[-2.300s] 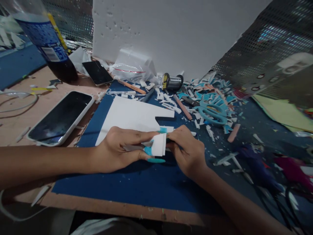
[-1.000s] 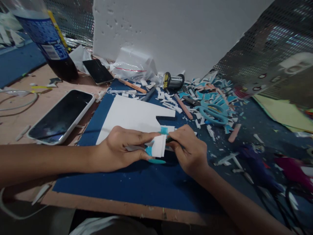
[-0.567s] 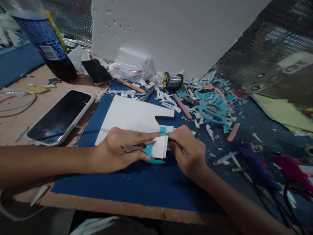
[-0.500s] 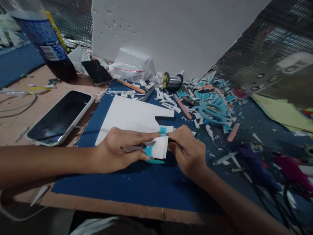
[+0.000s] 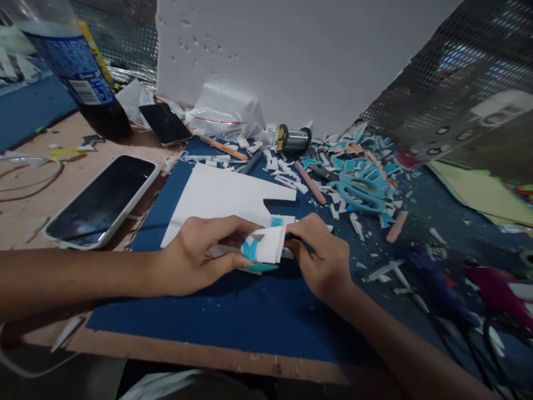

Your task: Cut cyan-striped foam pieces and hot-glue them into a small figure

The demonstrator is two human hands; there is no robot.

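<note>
Over the blue mat (image 5: 233, 316), a white-and-blue piece (image 5: 270, 245), its longer visible side running left to right, is pinched in the left hand (image 5: 208, 250), while the right hand (image 5: 320, 253) curls just beside the piece's right edge, holding what, if anything, I cannot tell.

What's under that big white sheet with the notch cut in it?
A blue mat shows in the notch and beside the white sheet. Whatever lies directly beneath is covered, and the left hand hides part of the sheet too.
</note>
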